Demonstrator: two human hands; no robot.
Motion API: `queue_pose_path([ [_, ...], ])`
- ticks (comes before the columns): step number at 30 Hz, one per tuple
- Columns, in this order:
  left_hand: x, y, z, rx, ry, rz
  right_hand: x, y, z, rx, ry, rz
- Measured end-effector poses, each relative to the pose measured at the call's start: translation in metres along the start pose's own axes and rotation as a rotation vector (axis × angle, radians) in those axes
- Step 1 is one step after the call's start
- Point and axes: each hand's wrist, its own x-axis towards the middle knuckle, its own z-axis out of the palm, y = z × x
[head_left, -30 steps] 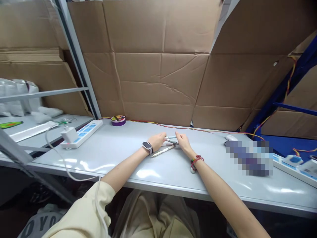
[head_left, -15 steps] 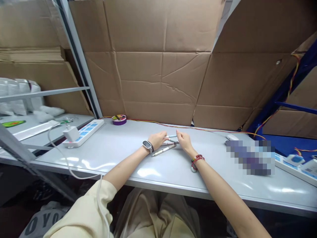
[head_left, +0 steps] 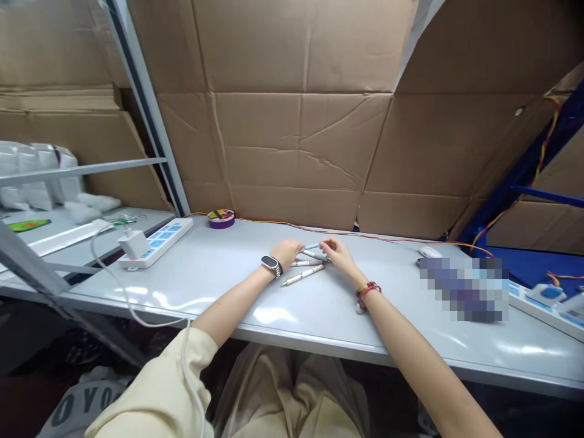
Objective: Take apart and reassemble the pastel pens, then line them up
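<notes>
Several pens [head_left: 303,275] lie in a small cluster on the grey table [head_left: 219,274], some pastel blue and pink, one white and slanted. My left hand [head_left: 286,252], with a smartwatch on its wrist, rests on the left end of the cluster, fingers curled on a pen. My right hand [head_left: 338,257], with a red beaded bracelet on its wrist, pinches the right end of a light blue pen [head_left: 311,249]. The two hands almost meet over the pens.
A white power strip [head_left: 157,241] with a plugged charger lies at the left, its white cable trailing toward me. A purple tape roll [head_left: 221,218] sits by the cardboard wall. A white mouse [head_left: 429,252] and another power strip [head_left: 545,302] lie at the right.
Both hands have drawn slightly closer together over the pens, and my right hand's fingers have closed on the blue pen. The view has shifted a little.
</notes>
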Motion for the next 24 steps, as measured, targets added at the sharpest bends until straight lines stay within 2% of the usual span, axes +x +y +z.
queue_pose_path([
  [5, 0.001, -0.011, 0.003, -0.028, -0.006, -0.041, 0.000, -0.004, -0.001, 0.140, -0.039, 0.053],
  [14, -0.005, -0.001, 0.001, -0.130, 0.047, 0.137, -0.004, -0.012, 0.000, 0.243, -0.078, 0.078],
  [19, -0.008, 0.006, -0.001, -0.170, 0.051, 0.244, -0.003, -0.009, 0.001, 0.214, -0.069, 0.098],
  [24, -0.006, 0.003, 0.000, -0.193, 0.076, 0.231, 0.003, 0.003, -0.007, 0.058, -0.019, 0.140],
])
